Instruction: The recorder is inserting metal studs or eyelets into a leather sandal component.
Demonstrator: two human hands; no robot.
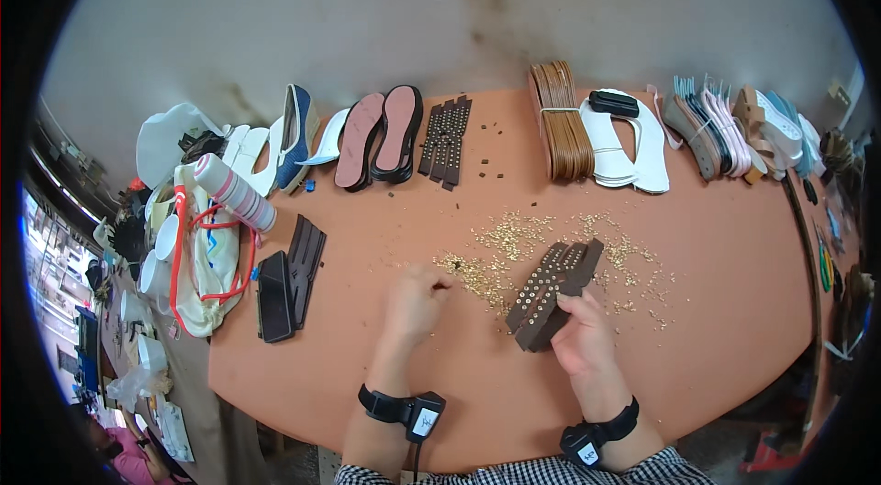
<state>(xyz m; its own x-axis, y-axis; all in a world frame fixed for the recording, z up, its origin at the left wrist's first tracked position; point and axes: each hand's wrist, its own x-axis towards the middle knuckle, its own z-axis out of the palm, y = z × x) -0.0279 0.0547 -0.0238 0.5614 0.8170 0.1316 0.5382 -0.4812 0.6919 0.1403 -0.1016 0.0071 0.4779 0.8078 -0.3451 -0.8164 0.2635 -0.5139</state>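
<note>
I have my right hand's (584,336) grip closed on the brown studded straps (549,290), thumb pressing their face, the bundle tilted above the table (303,384) just beside the scattered gold studs (500,237). My left hand (415,303) curls its fingers near that scatter; the view is too coarse for me to tell whether it pinches anything. If my thumb eases, I judge the straps could fan apart or slip; a careless left-hand sweep could send loose studs rolling off.

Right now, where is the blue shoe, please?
In the head view, the blue shoe is at the back left of the table, left of the pink soles.
</note>
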